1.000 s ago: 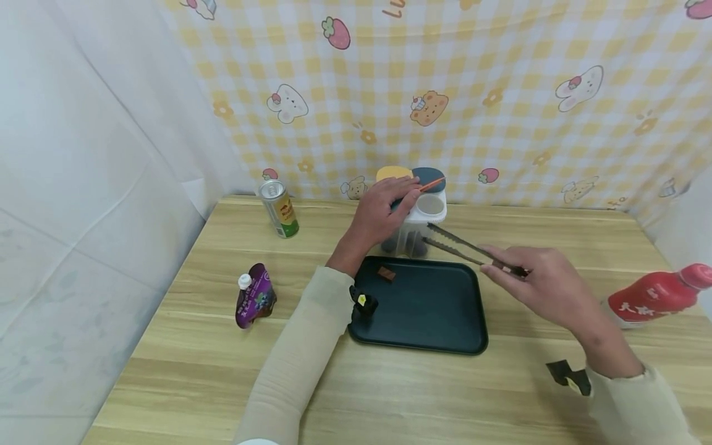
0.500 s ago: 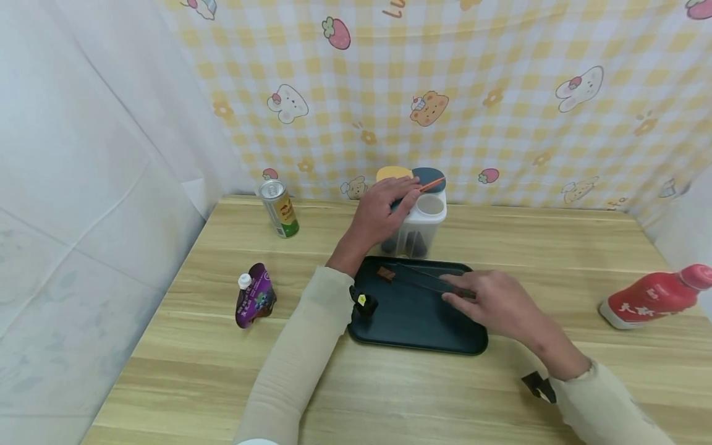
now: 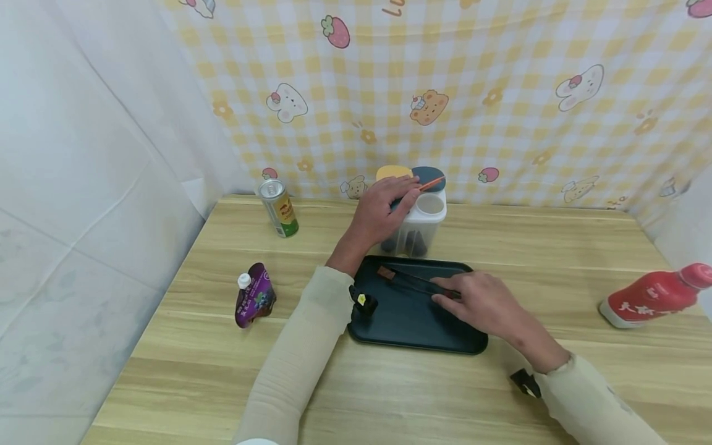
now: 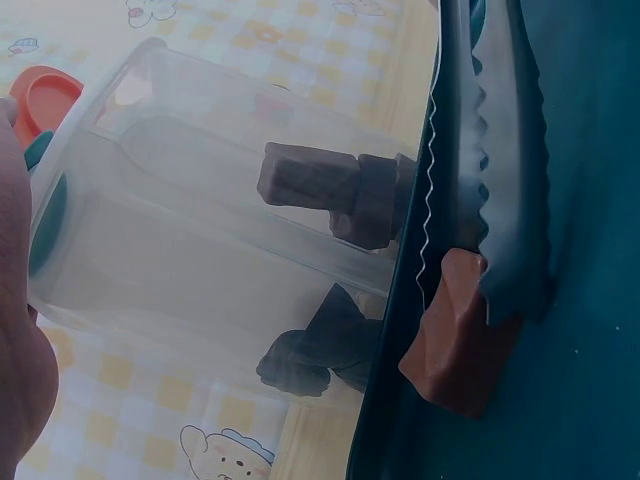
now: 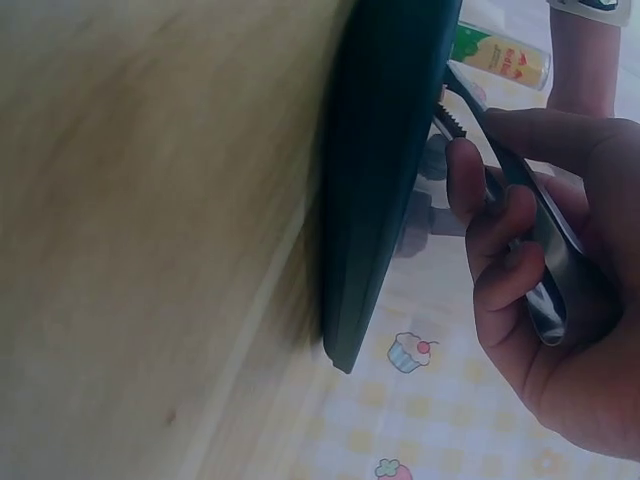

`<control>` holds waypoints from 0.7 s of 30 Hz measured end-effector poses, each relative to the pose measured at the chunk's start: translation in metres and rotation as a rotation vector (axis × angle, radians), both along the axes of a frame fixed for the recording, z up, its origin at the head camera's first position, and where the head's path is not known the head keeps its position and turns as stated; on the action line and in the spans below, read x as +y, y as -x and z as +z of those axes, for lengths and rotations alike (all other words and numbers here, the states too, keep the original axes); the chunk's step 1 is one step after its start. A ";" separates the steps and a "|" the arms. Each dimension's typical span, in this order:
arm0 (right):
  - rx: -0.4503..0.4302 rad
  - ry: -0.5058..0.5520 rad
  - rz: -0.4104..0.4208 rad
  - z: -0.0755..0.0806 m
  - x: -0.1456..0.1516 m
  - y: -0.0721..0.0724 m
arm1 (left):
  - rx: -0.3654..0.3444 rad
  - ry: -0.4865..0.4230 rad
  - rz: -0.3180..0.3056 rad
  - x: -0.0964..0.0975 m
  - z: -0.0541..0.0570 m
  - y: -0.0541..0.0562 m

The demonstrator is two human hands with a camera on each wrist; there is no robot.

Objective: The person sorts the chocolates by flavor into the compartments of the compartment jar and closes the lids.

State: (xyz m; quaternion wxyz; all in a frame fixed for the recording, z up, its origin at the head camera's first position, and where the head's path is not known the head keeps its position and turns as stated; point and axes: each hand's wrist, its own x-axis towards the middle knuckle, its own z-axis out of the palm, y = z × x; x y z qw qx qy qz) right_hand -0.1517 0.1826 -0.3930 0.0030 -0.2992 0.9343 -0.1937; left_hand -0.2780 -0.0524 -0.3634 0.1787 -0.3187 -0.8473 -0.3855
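Observation:
My left hand point(image 3: 384, 207) rests on top of a clear storage container point(image 3: 425, 232), fingers stretched over its coloured lids. Beside the thumb an orange lid point(image 3: 432, 184) stands raised, and the round opening in front of it is uncovered. Dark lumps point(image 4: 310, 175) lie inside the container. My right hand point(image 3: 481, 300) grips metal tongs point(image 3: 414, 281) over the dark tray point(image 3: 423, 324). In the left wrist view, the toothed tong tips lie on either side of a brown chocolate-like block point(image 4: 460, 345) on the tray. The right wrist view has the fingers curled round the tongs point(image 5: 540, 240).
A drink can point(image 3: 279, 209) stands at the back left, with a purple spout pouch point(image 3: 256, 296) nearer the front. To the right is a red bottle point(image 3: 648, 296). A patterned curtain point(image 3: 500, 93) hangs behind the wooden table point(image 3: 400, 395).
My right hand has moved left and down, bringing the tongs from beside the container to the brown block on the tray. My left hand stays on the container.

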 end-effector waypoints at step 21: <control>0.019 0.014 0.011 -0.003 -0.002 -0.001 | -0.010 0.005 0.009 0.000 0.003 -0.002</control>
